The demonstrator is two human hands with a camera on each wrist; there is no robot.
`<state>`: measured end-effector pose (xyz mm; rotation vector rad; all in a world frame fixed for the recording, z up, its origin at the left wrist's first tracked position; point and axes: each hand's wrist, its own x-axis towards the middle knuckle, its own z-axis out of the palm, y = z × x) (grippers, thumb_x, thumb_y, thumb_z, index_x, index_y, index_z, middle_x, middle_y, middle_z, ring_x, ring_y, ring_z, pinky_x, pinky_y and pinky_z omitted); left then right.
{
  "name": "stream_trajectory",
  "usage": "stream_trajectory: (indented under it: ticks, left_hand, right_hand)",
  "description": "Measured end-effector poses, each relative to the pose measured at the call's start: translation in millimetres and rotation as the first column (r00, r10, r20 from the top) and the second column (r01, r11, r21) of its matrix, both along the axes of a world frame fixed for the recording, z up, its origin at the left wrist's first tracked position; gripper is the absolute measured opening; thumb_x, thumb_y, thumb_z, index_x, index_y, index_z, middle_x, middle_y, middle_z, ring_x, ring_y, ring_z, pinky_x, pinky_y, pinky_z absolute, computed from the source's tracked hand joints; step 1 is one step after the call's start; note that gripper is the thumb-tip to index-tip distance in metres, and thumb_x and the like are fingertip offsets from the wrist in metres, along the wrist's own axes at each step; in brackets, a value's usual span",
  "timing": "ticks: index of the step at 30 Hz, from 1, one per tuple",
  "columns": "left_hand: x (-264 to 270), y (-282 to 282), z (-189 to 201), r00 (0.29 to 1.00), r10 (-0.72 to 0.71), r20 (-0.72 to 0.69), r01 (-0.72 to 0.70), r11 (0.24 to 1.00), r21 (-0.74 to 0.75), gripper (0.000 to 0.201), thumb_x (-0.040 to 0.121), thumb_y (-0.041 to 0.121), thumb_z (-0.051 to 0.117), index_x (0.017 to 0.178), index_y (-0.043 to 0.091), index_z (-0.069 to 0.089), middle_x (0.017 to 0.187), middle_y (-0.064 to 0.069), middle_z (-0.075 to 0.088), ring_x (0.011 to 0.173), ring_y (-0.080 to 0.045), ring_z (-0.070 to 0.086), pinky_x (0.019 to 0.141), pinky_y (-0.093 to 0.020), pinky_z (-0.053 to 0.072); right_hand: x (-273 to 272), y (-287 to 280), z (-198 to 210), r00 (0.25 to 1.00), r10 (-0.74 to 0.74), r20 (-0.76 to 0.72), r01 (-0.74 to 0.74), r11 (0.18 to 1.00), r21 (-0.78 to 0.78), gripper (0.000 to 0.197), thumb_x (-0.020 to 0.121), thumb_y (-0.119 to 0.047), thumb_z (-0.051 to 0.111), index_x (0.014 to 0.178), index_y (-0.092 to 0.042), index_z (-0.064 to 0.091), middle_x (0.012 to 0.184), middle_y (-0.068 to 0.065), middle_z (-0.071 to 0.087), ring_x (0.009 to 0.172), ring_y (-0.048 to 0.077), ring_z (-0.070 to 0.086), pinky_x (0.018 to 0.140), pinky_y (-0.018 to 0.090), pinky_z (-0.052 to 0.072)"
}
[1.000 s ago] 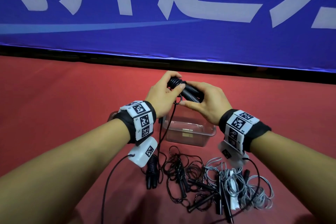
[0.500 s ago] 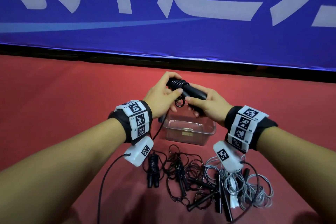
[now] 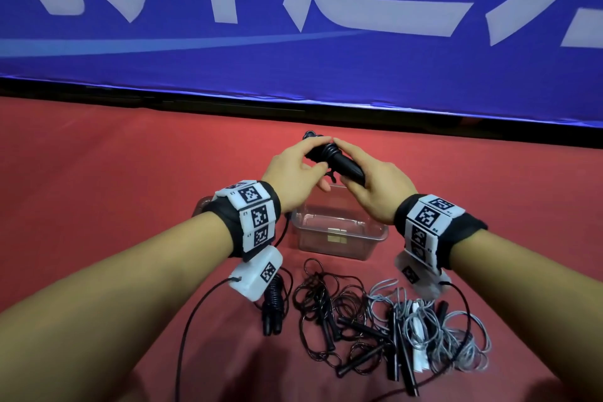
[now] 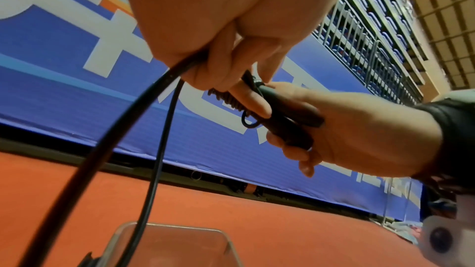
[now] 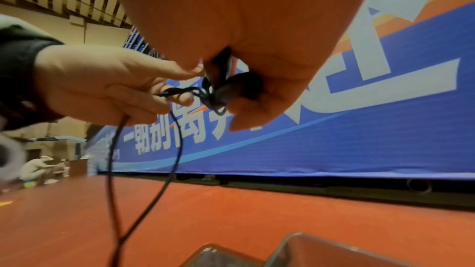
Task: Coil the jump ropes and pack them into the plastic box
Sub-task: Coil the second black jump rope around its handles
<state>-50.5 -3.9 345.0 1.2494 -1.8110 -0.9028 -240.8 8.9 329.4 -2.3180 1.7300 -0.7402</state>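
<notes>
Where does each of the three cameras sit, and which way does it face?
Head: on the head, looking down over both forearms at the plastic box and the rope pile.
Left wrist: under the left hand, looking past it at the banner.
Right wrist: under the right hand, facing the banner too.
All three share the black rope handles both hands grip.

Two hands are seen, the left hand (image 3: 295,170) and the right hand (image 3: 378,188), with one black jump rope (image 3: 336,161) held between them. One clear plastic box (image 3: 339,235) is counted on the red floor. One coiled black rope (image 3: 273,307) lies apart. Beside it, one tangle of black ropes (image 3: 329,313) and one of grey ropes (image 3: 456,333) are seen (single ropes cannot be counted there). Two marker wristbands are worn.
</notes>
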Motion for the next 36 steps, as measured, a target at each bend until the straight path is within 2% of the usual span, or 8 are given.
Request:
stream_trajectory:
  ticks: [6, 10, 12, 15, 21, 28, 31, 36]
  left_hand:
    - [3.0, -2.4, 3.3, 0.999, 0.048, -0.021, -0.049, 0.997, -0.064, 0.035, 0.101, 0.019, 0.059, 0.133, 0.033, 0.061, 0.076, 0.002, 0.077, 0.035, 0.001, 0.043, 0.042, -0.014, 0.033]
    - [6.2, -3.3, 2.2, 0.998, 0.048, -0.029, -0.05, 0.995, -0.081, 0.035, 0.099, 0.016, 0.061, 0.127, 0.036, 0.059, 0.079, 0.006, 0.077, 0.039, -0.006, 0.043, 0.044, -0.018, 0.037]
    - [7.7, -3.4, -1.4, 1.0, 0.024, -0.015, -0.025, 0.996, -0.082, 0.037, 0.098, 0.013, 0.061, 0.126, 0.037, 0.055, 0.081, 0.006, 0.077, 0.044, -0.012, 0.047, 0.047, -0.02, 0.039]
    - [7.1, -3.1, -6.4, 1.0, -0.015, 0.007, 0.015, 0.998, -0.067, 0.041, 0.1, 0.015, 0.059, 0.131, 0.042, 0.053, 0.082, 0.007, 0.077, 0.046, -0.02, 0.051, 0.048, -0.024, 0.043]
    - [1.4, -2.7, -3.8, 0.999, 0.033, 0.008, -0.032, 0.998, -0.054, 0.038, 0.101, 0.023, 0.057, 0.136, 0.039, 0.058, 0.04, 0.019, 0.049, 0.033, -0.003, 0.038, 0.042, -0.011, 0.031]
    - [-2.6, -4.6, -8.0, 0.998, -0.029, -0.061, 0.029, 1.0, -0.001, 0.047, 0.089, 0.019, 0.075, 0.131, 0.035, 0.059, 0.069, -0.003, 0.075, 0.063, -0.014, 0.073, 0.076, -0.031, 0.058]
    - [-2.4, -4.1, -6.5, 0.998, -0.026, -0.049, 0.025, 0.999, -0.036, 0.044, 0.083, 0.015, 0.081, 0.12, 0.029, 0.061, 0.069, -0.004, 0.074, 0.061, -0.014, 0.073, 0.073, -0.028, 0.057]
    - [3.8, -2.5, -6.5, 0.999, -0.036, -0.008, 0.035, 0.996, -0.081, 0.042, 0.084, 0.017, 0.08, 0.118, 0.035, 0.061, 0.073, -0.001, 0.075, 0.066, -0.012, 0.073, 0.079, -0.036, 0.059]
  right_hand:
    - [11.9, 7.0, 6.1, 0.891, -0.019, 0.454, -0.119, 0.955, 0.274, 0.042, 0.106, -0.051, 0.026, 0.147, -0.053, 0.032, 0.089, -0.005, 0.059, 0.07, 0.014, 0.057, 0.066, 0.034, 0.053]
    - [16.8, 0.4, 7.8, 0.724, -0.174, 0.668, -0.161, 0.899, 0.408, 0.05, 0.099, -0.035, 0.059, 0.144, -0.014, 0.049, 0.084, -0.004, 0.058, 0.062, 0.011, 0.059, 0.074, 0.04, 0.062]
    - [14.8, -0.6, 8.7, 0.661, -0.195, 0.725, -0.187, 0.892, 0.411, 0.03, 0.092, -0.028, 0.071, 0.118, -0.012, 0.067, 0.079, -0.003, 0.06, 0.064, 0.014, 0.061, 0.087, 0.055, 0.058]
    - [11.0, 0.8, 9.7, 0.606, -0.23, 0.761, -0.172, 0.897, 0.408, 0.026, 0.086, -0.016, 0.077, 0.107, -0.011, 0.062, 0.089, 0.006, 0.064, 0.064, 0.022, 0.066, 0.082, 0.049, 0.06]
    - [3.0, -0.7, 4.9, 0.844, -0.176, 0.507, 0.087, 0.977, 0.194, 0.045, 0.076, -0.026, 0.087, 0.105, -0.021, 0.054, 0.099, 0.002, 0.07, 0.073, 0.021, 0.073, 0.073, 0.038, 0.061]
    - [6.1, 4.5, 4.3, 0.975, -0.14, 0.172, 0.118, 0.984, 0.132, 0.051, 0.074, -0.035, 0.086, 0.099, -0.024, 0.043, 0.082, -0.002, 0.067, 0.069, 0.018, 0.066, 0.059, 0.029, 0.049]
    - [6.9, 0.9, 4.4, 0.973, -0.153, 0.173, 0.115, 0.971, 0.211, 0.047, 0.076, -0.032, 0.084, 0.093, -0.024, 0.041, 0.079, 0.002, 0.072, 0.066, 0.022, 0.071, 0.06, 0.035, 0.056]
    - [11.7, 7.5, 14.5, 0.623, -0.285, 0.728, -0.259, 0.804, 0.536, 0.021, 0.1, -0.033, 0.057, 0.108, -0.015, 0.049, 0.085, 0.016, 0.074, 0.062, 0.028, 0.07, 0.054, 0.03, 0.056]
